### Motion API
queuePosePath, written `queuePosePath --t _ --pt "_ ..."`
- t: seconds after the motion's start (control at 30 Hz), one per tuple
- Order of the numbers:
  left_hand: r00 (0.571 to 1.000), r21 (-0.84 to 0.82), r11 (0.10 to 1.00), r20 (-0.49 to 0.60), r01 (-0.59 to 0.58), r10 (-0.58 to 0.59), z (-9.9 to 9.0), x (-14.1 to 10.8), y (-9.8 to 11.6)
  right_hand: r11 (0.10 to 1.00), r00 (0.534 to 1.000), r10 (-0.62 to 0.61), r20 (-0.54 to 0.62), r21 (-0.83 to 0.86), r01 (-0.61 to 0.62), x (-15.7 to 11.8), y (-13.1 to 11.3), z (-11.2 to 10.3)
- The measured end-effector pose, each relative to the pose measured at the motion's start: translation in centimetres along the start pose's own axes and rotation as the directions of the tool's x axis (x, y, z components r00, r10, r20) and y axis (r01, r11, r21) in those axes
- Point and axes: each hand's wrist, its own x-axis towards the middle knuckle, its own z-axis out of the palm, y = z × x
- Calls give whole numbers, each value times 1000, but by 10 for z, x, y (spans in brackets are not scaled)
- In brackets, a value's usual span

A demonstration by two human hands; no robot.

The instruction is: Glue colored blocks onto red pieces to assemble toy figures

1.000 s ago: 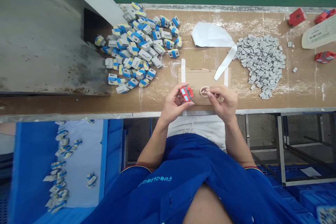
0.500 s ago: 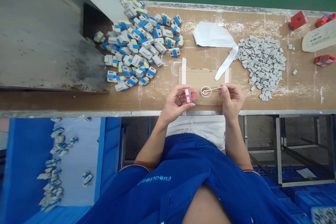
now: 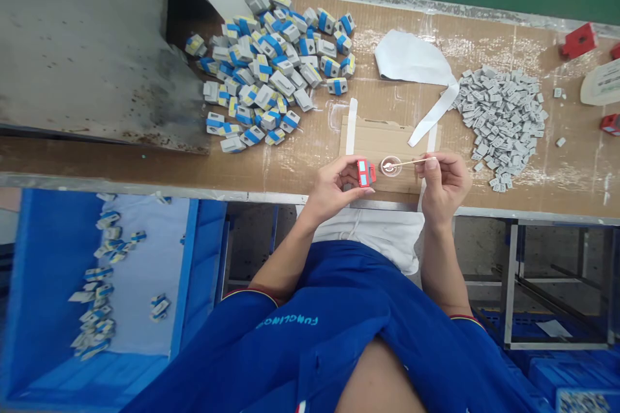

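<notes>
Left hand point(image 3: 334, 186): I see it grasping the red toy point(image 3: 364, 173), beside the dish point(image 3: 391, 176).
Right hand point(image 3: 444, 184): pinching a thin stick point(image 3: 411, 162), farther from the dish than a second ago.
Stick tip: in the dish, so not touching the toy.

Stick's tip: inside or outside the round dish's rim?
Inside, from above: the stick runs from the right hand and ends within the dish. Touching bottom: cannot tell.
</notes>
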Motion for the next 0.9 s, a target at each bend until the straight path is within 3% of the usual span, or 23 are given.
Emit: queuePosePath --t 0.37,0.9 --pt "1000 38 999 -15 -8 9 3 0 6 984 967 -144 211 -73 162 -7 -13 4" --pt "1000 53 998 -10 -23 24 2 1 5 936 927 -154 343 -252 248 -3 -22 10"
